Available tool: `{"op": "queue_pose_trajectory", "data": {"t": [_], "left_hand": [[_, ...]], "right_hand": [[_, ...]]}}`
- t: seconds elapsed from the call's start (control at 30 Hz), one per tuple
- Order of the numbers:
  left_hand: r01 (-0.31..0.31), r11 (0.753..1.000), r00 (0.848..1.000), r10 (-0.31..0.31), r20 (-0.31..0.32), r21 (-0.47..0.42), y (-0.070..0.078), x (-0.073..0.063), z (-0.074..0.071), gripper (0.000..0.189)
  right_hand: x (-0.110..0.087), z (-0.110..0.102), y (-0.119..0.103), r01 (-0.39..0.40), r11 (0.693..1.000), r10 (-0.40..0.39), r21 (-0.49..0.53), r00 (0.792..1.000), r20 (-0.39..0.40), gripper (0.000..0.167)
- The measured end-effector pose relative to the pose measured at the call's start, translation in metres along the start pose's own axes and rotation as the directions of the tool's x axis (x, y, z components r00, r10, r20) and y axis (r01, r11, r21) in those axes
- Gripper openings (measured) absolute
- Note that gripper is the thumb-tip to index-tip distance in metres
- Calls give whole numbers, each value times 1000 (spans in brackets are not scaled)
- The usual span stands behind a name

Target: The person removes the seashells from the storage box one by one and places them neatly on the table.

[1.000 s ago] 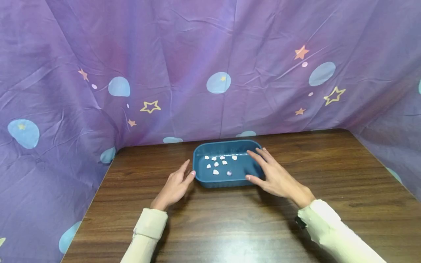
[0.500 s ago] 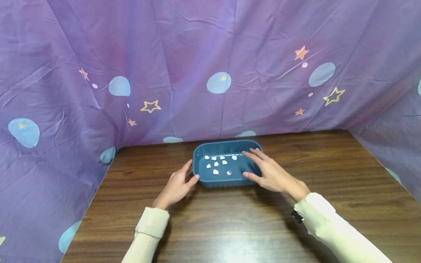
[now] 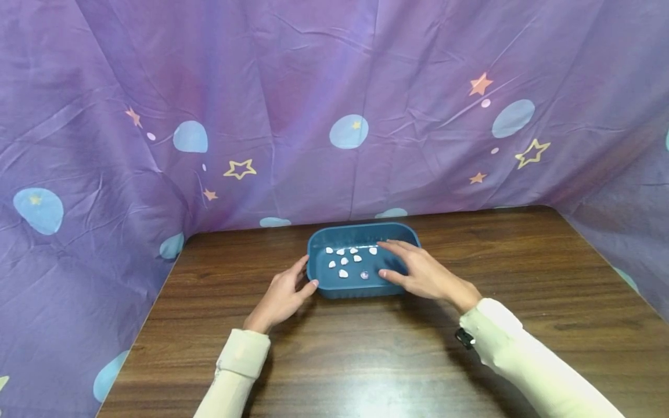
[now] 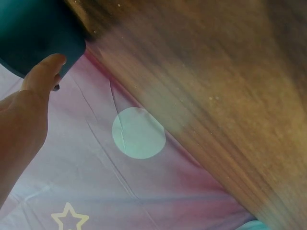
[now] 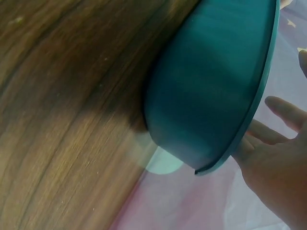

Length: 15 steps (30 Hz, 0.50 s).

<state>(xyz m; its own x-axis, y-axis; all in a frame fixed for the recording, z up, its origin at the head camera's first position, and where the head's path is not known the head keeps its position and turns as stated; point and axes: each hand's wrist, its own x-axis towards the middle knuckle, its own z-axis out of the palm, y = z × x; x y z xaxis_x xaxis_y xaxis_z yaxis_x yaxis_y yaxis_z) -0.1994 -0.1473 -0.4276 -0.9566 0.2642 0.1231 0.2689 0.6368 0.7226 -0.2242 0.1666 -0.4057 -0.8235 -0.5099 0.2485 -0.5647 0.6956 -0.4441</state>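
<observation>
A blue plastic basin [image 3: 340, 292] sits on the wooden table. Several small white stones [image 3: 342, 273] lie on its floor, mostly in the left half. Near the front wall, a clear purplish stone [image 3: 364, 275] lies by the right thumb. My left hand [image 3: 282, 295] is at the basin's left end, its thumb and fingers spread at the rim; in the left wrist view the thumb appears against the wall. Over the right part of the basin hovers my right hand [image 3: 425, 276], fingers extended and holding nothing. It hides the basin's right end.
The brown wooden table [image 3: 334, 348] extends around the basin. A purple cloth [image 3: 292, 87] with stars and blue spots hangs close behind it and at both sides.
My right hand has moved left, further over the basin. My left hand has shifted slightly right, closer against the basin's left end. The basin and stones stay in place.
</observation>
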Motion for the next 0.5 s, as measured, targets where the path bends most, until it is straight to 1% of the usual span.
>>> {"op": "queue_pose_trajectory", "data": {"t": [0.1, 0.27, 0.5], "left_hand": [[-3, 1000, 1000, 3, -4, 10, 0, 0, 0, 68], [6, 1000, 1000, -5, -2, 21, 1, 1, 0, 67], [18, 1000, 1000, -18, 0, -4, 1, 0, 0, 67]], "right_hand": [[2, 0, -1, -14, 999, 13, 29, 1000, 20, 64], [6, -1, 0, -20, 999, 19, 42, 999, 29, 62], [10, 2, 0, -31, 999, 29, 41, 999, 41, 60]]}}
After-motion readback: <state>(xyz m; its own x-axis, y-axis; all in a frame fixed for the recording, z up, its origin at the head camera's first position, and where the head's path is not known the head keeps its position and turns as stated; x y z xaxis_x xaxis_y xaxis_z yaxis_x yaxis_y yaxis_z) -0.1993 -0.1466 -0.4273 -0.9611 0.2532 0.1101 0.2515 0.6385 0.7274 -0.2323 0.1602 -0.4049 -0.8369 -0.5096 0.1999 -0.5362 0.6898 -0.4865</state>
